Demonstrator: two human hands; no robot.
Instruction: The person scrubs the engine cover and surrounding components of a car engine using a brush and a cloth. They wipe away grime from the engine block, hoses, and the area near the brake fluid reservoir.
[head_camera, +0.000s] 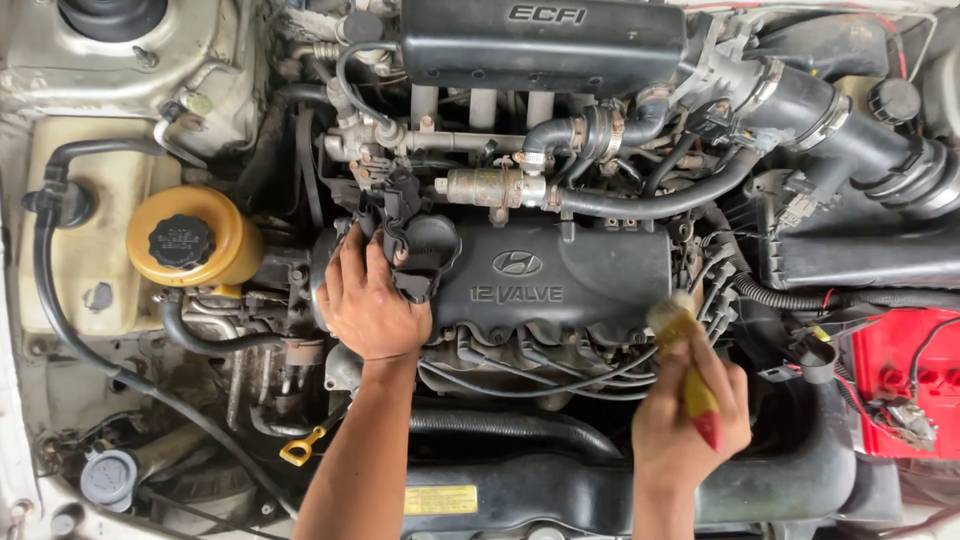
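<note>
right hand (690, 425) grips a brush (684, 365) by its yellow-red handle, bristles at the valve cover's (560, 280) right edge. brush looks light and stiff, bristles soft; handle is the hold. left hand (368, 300) lies flat, open, on the cover's left end.

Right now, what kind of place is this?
Likely a car's open engine bay, perhaps at a garage or driveway. Black valve cover, red battery, yellow reservoir. Left hand rests on the cover; right hand holds a brush.
</note>
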